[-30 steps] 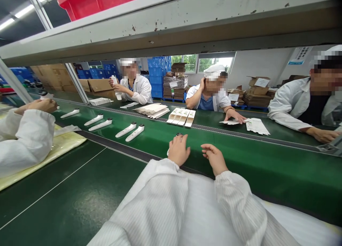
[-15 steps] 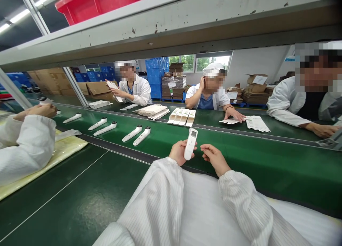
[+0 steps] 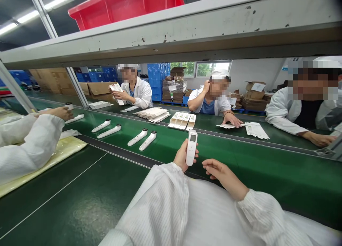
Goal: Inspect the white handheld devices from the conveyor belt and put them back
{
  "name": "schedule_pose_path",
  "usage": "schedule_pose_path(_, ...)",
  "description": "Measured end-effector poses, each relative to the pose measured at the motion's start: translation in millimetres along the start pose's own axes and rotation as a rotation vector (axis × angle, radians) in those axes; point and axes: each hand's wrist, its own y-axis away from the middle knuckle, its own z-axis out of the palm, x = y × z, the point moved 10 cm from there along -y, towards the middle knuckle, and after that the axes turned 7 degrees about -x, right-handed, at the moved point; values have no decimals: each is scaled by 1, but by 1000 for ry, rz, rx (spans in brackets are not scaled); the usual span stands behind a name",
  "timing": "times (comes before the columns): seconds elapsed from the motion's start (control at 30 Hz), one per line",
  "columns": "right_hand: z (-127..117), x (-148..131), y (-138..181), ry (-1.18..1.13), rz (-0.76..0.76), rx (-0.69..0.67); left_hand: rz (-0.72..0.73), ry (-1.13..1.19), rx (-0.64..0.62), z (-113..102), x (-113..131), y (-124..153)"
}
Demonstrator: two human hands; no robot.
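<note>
Upright in my left hand [image 3: 183,156] is a white infrared thermometer [image 3: 191,148], its small dark screen facing me. The fingers wrap round it from behind. A short way to the right, my right hand [image 3: 223,174] hangs with loosely bent fingers apart, holding nothing and not touching the thermometer. Both hands are over the near edge of the green conveyor belt [image 3: 253,164]. Several more white thermometers lie on the belt to the left, the closest being this thermometer [image 3: 148,140].
Across the belt stand open white boxes [image 3: 182,120] and a stack of flattened cartons [image 3: 153,114]. Three co-workers sit there; another person's hands [image 3: 62,112] work at the left. A metal shelf [image 3: 160,39] with a red bin [image 3: 128,7] crosses overhead.
My right hand has moved right and down, away from the thermometer, its fingers loosening. The thermometers on the belt have shifted right. The left hand still holds its thermometer.
</note>
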Motion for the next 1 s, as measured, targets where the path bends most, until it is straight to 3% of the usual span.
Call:
schedule_pose_path(0.13, -15, 11, 8, -66, -35, 276, -8, 21, -14, 4, -3, 1)
schedule_pose_path(0.27, -12, -20, -6, 167, -277, 376, -17, 2, -40, 9, -6, 3)
schedule_pose_path(0.37, -14, -30, -29, 94, -267, 344, 0, -55, 4, 5, -5, 4)
schedule_pose_path(0.47, -16, -4, -51, -300, -38, 253, 19, -82, 57, 0, -3, 5)
schedule_pose_path(0.57, -21, 19, -54, -621, 34, 249, 11, -72, 115, -5, -5, 5)
schedule_pose_path(0.7, -24, 38, -49, -575, 89, 244, -12, -62, 172, -10, -11, 3)
schedule_pose_path(0.9, -2, 8, -51, -483, -56, 43, 96, -13, 83, -3, -11, -3)
schedule_pose_path(1.0, 0, 4, -50, -495, -70, 34, 92, -40, 87, -3, -11, -4)
